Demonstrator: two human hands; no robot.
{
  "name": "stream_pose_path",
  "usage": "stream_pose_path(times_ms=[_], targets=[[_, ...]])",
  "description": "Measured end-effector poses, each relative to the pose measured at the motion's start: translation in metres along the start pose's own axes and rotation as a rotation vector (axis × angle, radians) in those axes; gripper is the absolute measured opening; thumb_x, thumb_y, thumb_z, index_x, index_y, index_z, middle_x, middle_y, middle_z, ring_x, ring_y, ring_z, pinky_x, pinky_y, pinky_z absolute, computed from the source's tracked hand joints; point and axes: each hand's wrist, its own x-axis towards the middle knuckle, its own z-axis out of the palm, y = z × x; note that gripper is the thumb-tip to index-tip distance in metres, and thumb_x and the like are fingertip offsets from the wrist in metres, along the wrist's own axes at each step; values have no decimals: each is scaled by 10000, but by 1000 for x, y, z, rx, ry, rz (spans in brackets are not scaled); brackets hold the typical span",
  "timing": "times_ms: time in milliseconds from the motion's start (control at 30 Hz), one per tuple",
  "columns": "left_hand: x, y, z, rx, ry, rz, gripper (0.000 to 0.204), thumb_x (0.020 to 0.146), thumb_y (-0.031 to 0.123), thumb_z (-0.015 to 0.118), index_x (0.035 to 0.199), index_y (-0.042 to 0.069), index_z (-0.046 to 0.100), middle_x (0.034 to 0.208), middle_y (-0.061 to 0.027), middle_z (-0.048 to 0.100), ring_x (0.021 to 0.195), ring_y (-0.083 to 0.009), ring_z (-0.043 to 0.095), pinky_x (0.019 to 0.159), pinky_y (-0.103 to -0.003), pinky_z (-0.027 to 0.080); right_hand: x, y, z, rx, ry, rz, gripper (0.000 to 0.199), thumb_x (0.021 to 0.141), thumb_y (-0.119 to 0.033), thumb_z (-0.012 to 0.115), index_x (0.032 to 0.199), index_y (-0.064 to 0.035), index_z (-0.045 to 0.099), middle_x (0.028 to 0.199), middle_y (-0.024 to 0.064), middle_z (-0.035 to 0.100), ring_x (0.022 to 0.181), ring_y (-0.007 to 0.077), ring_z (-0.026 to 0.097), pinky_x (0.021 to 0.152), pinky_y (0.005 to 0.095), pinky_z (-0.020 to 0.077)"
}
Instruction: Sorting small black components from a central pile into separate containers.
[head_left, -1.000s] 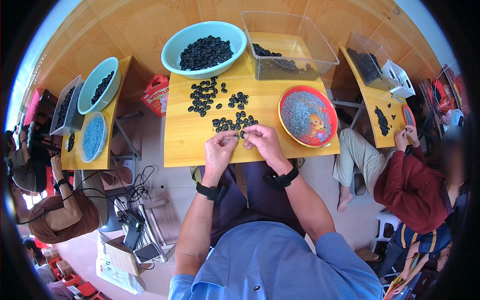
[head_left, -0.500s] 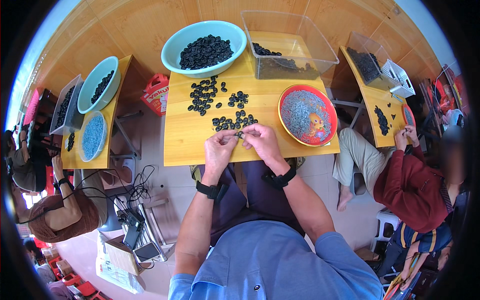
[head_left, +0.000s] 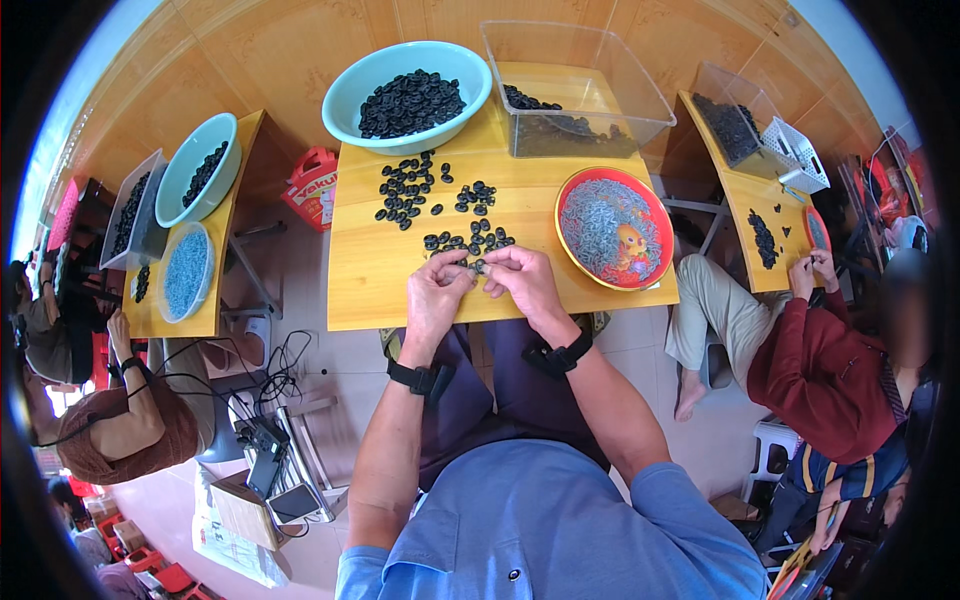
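Note:
My left hand (head_left: 436, 297) and my right hand (head_left: 526, 284) meet above the near edge of the yellow table. Between the right fingertips is a small black oval piece (head_left: 480, 267). The left thumb and fingers are pinched close beside it; whatever they hold is too small to make out. Just beyond my fingers lies a cluster of black oval pieces (head_left: 485, 239), with more loose ones (head_left: 402, 192) farther back. A red and yellow bowl (head_left: 664, 262) of small grey metal parts (head_left: 597, 222) stands to the right of my hands.
At the back of the table (head_left: 375, 300) are a light blue basin (head_left: 343, 110) full of black pieces and a clear plastic bin (head_left: 570, 146). People work at side tables left (head_left: 226, 225) and right (head_left: 733, 185). Cables (head_left: 275, 385) and a metal frame (head_left: 303, 455) are at lower left.
The left hand has shifted slightly left, and its fingertips sit a little apart from the right ones. The right hand has hardly moved and keeps the black oval piece.

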Motion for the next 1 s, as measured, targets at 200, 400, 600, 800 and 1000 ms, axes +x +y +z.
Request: stream_pose_path(times_ms=[200,400,600,800,1000], targets=[[3,7,1,52,-16,-68,148,868,13,704,987,-62,657,812,-76,710,712,-85,643,659,-196,504,1,1,-1,14,3,-4,157,878,7,610,1020,68,639,817,111,687,674,147,672,606,259,542],[4,3,0,-11,-18,-82,131,860,1,717,963,-53,655,801,-75,706,684,-89,637,631,-194,495,-1,-2,-1,-2,-5,-7,146,883,-5,619,1008,66,643,807,110,689,674,142,673,604,257,541],[3,5,1,-15,-32,-94,145,858,1,721,971,-55,650,791,-69,702,677,-89,634,636,-193,494,1,0,-1,-40,0,-19,115,888,-13,626,975,51,662,777,97,692,646,120,654,604,245,529],[2,3,-6,73,-148,3,229,843,-6,730,1060,-31,661,773,-16,681,693,-59,605,645,-205,488,1,-4,-6,-58,-63,-20,121,875,-43,648,957,39,681,790,78,689,665,111,637,616,234,507],[2,12,-4,366,-224,150,298,809,20,767,1094,16,680,775,14,653,688,-34,557,634,-205,469,4,-11,-16,-36,-135,45,146,869,-53,649,999,5,618,778,56,652,660,109,618,593,243,486]])
